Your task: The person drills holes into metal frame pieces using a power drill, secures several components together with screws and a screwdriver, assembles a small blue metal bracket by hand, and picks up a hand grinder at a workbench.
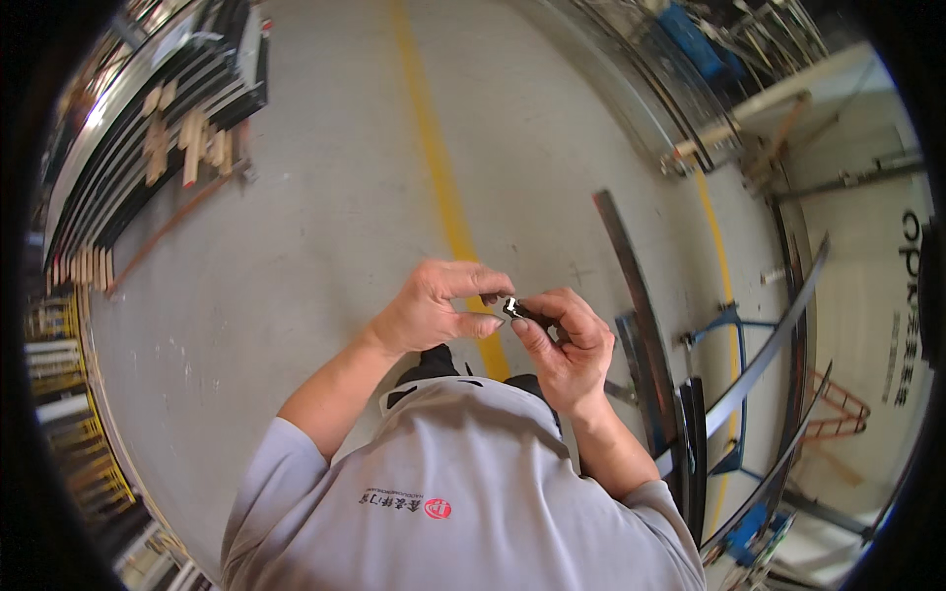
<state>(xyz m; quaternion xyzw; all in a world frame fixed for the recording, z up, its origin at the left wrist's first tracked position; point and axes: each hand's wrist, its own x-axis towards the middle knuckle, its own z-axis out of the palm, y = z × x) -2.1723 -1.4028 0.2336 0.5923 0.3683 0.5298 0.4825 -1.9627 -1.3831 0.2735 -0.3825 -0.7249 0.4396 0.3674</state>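
Observation:
In front of my waist, my right hand (570, 347) pinches a small black part with a shiny, metallic-looking end (512, 307) between thumb and fingers. Its exact kind is too small to make out. Just to the left is my left hand (434, 307), its thumb and forefinger apart on either side of a gap that faces the part. The left fingertips come close to the part's shiny end, and I see nothing held between them. The other fingers of the right hand curl toward the palm and partly hide the part.
A yellow line (431, 148) runs along the grey floor. Stacked dark profiles (212, 108) with wooden blocks (192, 143) stand at the far left. To my right are long dark bars (631, 266), a blue stand (731, 320) and an orange ladder-like frame (838, 406).

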